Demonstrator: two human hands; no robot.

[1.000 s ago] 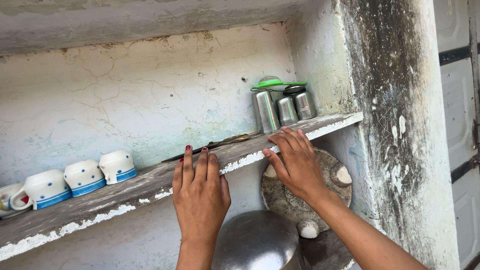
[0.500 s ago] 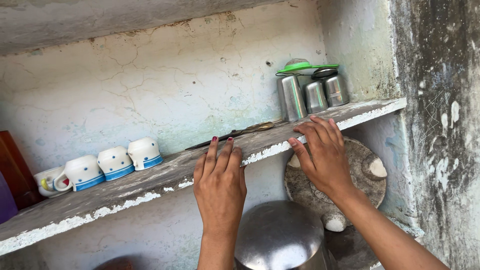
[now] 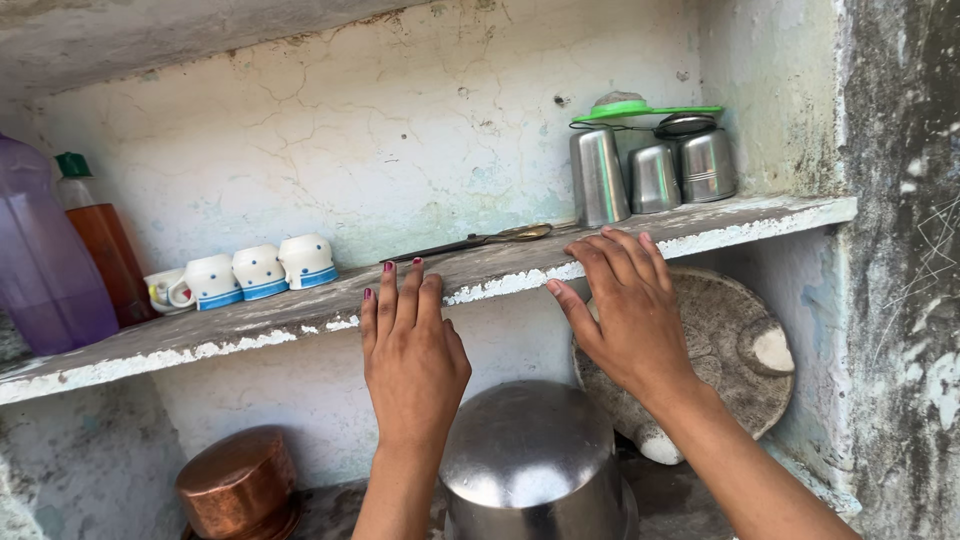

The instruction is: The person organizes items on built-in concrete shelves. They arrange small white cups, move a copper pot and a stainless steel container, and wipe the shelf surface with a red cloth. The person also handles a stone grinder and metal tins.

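Since the earlier frames the view has swung left, bringing a purple jug [image 3: 40,260] and an amber bottle [image 3: 105,250] into sight, while both hands stayed at the shelf [image 3: 250,325] edge. The left hand [image 3: 412,355] lies flat and released, fingertips on the rim; the right hand [image 3: 625,310] is likewise spread, grasping nothing, just before a long spoon [image 3: 470,242]. Reaching for the spoon would go best with a slow forward slide, clear of the steel tumblers [image 3: 650,175] and cups [image 3: 255,270].
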